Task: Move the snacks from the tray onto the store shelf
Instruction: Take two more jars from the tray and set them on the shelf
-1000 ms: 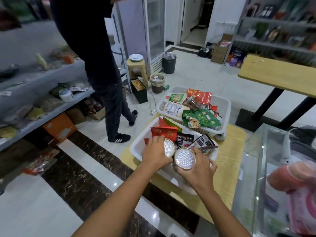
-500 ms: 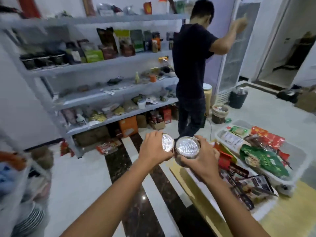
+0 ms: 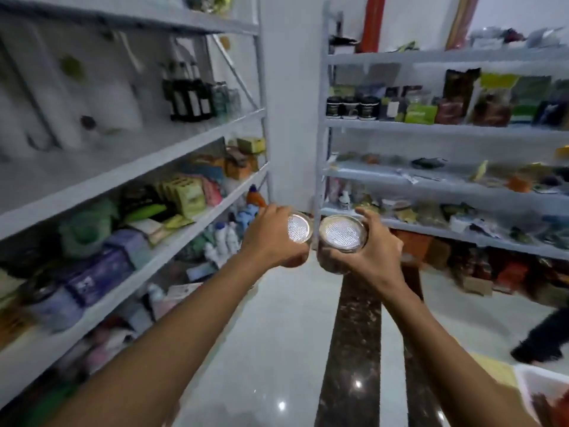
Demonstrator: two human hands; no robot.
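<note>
My left hand [image 3: 272,238] grips a round snack can with a shiny silver lid [image 3: 298,227]. My right hand [image 3: 371,252] grips a second can of the same kind [image 3: 342,233]. Both cans are held side by side, almost touching, at chest height in front of me, lids facing the camera. A corner of the white tray [image 3: 535,385] with a red packet shows at the bottom right. Grey store shelves stand ahead: one rack on the left [image 3: 172,161] and one on the right [image 3: 431,124], both stocked with goods.
A white pillar [image 3: 292,103] separates the two racks. The floor is glossy white tile with a dark marble strip [image 3: 354,349] running toward the shelves. A person's dark shoe [image 3: 538,349] is at the right edge. Boxes sit on the floor under the right rack.
My view has swung left, away from the tray and the standing person, toward the corner between the two racks. Both hands still hold the cans together.
</note>
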